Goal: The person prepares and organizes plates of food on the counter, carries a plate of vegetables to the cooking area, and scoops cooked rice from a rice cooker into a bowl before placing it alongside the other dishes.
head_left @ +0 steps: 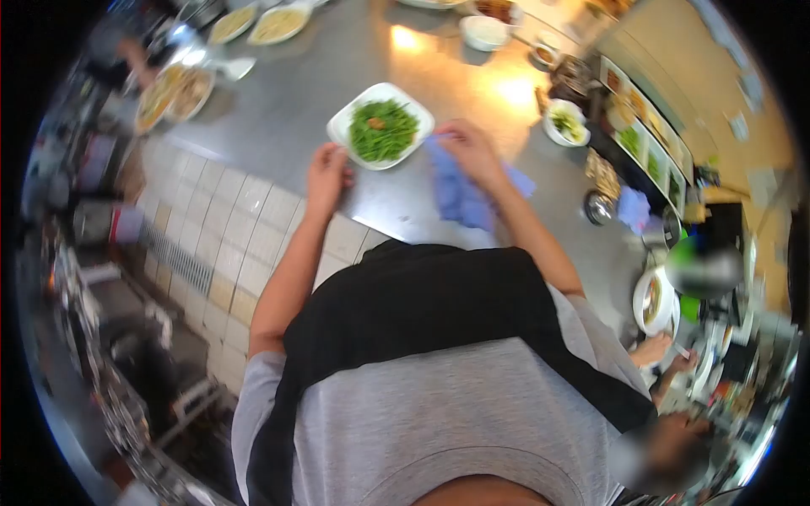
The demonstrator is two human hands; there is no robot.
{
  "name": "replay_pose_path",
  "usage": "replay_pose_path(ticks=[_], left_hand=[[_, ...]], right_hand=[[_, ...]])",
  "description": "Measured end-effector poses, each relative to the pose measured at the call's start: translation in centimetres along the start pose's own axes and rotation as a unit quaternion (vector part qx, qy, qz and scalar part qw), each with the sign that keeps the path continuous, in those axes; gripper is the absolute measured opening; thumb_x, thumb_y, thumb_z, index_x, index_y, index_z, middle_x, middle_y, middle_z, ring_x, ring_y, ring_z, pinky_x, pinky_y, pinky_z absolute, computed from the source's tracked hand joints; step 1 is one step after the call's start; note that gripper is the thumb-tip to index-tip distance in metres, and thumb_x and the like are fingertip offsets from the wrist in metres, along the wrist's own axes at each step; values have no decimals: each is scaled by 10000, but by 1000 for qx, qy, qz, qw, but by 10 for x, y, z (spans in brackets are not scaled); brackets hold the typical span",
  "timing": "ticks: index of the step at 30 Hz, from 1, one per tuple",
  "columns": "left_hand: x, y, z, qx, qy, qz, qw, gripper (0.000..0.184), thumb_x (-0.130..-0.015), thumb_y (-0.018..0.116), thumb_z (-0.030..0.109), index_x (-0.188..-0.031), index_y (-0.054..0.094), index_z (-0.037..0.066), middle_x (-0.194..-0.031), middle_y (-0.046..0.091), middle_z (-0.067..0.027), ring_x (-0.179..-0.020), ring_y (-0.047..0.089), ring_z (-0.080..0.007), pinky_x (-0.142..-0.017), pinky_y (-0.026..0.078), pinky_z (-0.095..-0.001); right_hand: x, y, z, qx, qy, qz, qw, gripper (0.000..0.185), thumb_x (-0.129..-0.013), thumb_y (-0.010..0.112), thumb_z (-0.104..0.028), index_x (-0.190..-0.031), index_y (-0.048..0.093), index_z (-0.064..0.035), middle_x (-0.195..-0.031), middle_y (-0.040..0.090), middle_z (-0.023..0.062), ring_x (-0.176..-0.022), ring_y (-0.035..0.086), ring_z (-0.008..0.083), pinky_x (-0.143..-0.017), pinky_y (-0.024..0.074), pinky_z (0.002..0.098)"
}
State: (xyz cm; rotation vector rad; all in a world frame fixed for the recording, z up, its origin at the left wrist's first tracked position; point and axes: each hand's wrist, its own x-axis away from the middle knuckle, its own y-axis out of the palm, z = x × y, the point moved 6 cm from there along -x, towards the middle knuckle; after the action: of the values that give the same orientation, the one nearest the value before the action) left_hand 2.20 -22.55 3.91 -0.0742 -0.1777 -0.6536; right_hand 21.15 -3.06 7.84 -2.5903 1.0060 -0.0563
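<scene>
A white square plate (341, 125) heaped with green leafy vegetables (384, 131) rests on the steel counter (287, 101). My left hand (327, 175) is at the plate's lower left edge, its fingers curled in; whether it grips the rim is hard to tell. On the plate's right side, my right hand (472, 152) is closed on a blue cloth (466, 198), which hangs below the fingers and looks slightly blurred. The fingertips of that hand are close to the plate's right corner.
Plates of pale food (280, 24) stand at the back left, beside a larger dish (175, 94). A bowl of greens (565, 123) and ingredient trays (641, 139) are at right. Co-workers' hands show at far left and lower right.
</scene>
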Motion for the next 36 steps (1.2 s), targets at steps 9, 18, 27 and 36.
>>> replay_pose_path(ticks=[9,18,27,36], left_hand=[[-46,2,-8,-63,-85,-108,988,336,-874,518,181,-1096,486,-68,-830,610,-146,-606,651,-215,-494,541,-275],[1,5,-11,35,-118,-29,992,314,-839,503,142,-1050,508,-92,-819,629,-175,-655,662,-239,-540,568,-293],[28,3,-5,131,-156,94,975,364,-773,506,49,-1123,519,-50,-902,627,-174,-611,655,-242,-538,590,-315],[52,21,-13,165,-203,269,927,438,-737,480,24,-1166,488,-63,-849,621,-192,-585,656,-258,-497,583,-301]], right_hand=[[67,-111,-22,375,-56,-44,924,227,-800,587,-191,-995,670,-109,-1013,651,113,-925,613,293,-836,478,396],[200,-488,52,553,442,249,661,486,-861,502,-407,-1201,543,-62,-1133,592,237,-1070,564,380,-871,448,478],[142,-419,273,301,396,110,861,532,-911,378,-470,-1137,499,-3,-1066,514,210,-1014,501,365,-837,387,429],[-91,-180,318,-490,110,-24,865,703,-914,321,-528,-1327,287,40,-1363,295,180,-1252,317,331,-1020,272,367]])
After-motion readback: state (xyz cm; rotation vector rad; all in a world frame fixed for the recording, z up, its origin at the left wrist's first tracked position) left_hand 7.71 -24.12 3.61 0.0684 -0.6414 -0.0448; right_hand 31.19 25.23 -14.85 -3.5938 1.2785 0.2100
